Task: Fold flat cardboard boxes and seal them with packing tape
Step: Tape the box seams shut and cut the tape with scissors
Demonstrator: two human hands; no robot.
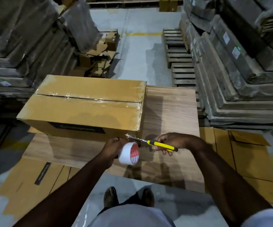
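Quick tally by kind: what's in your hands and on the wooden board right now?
Taped boxes: 1, the cardboard box on the board
Tape rolls: 1, the tape roll in the left hand
Cutters: 1, the yellow utility knife in the right hand
Total: 3

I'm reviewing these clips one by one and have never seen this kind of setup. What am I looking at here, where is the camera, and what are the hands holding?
There is no machine: a person works with bare hands, and one wide-angle camera on their head looks down at them. The left hand holds a roll of packing tape. The right hand holds a yellow-handled cutter, its blade at the tape end by the cardboard box. The box stands closed on a wooden board, with clear tape along its top seam. Flat cardboard sheets lie on the floor around it.
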